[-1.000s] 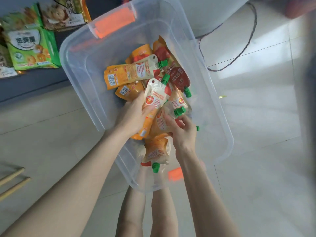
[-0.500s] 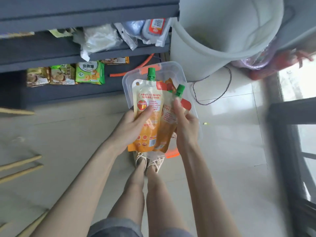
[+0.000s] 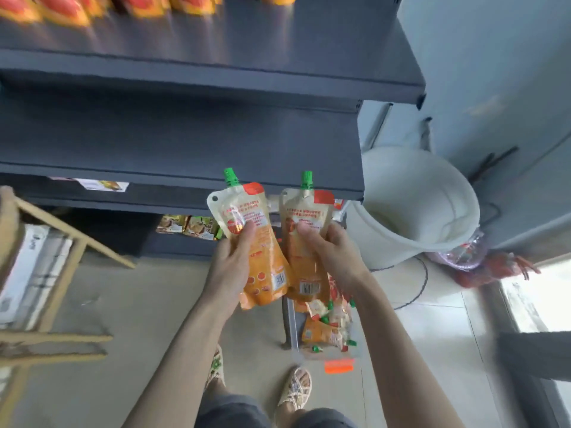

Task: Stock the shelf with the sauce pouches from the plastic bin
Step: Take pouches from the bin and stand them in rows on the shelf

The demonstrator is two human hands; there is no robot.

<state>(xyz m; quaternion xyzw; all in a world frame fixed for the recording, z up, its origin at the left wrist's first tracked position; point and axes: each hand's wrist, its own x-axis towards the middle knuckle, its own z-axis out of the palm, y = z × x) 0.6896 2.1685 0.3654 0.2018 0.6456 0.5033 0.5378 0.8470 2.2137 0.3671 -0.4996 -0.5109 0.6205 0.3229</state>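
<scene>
My left hand (image 3: 233,267) grips an orange and white sauce pouch (image 3: 247,211) with a green cap, held upright. My right hand (image 3: 332,253) grips a second matching pouch (image 3: 304,211) beside it, the two nearly touching. Both are raised in front of the dark grey shelf (image 3: 185,143). Below my right forearm the clear plastic bin (image 3: 340,355) sits on the floor with several pouches inside and an orange latch at its near end. A blurred row of orange pouches (image 3: 92,7) stands on the top shelf board.
A large white bucket (image 3: 414,211) stands right of the shelf unit, with a cable on the tiles. A wooden frame (image 3: 61,242) and a white box sit at the left. Snack packets (image 3: 191,227) lie on the lowest shelf. My sandalled feet are at the bottom.
I lifted two pouches out of the bin, stood up, and separated them, one in each hand. The view rose from the bin to the upper shelves.
</scene>
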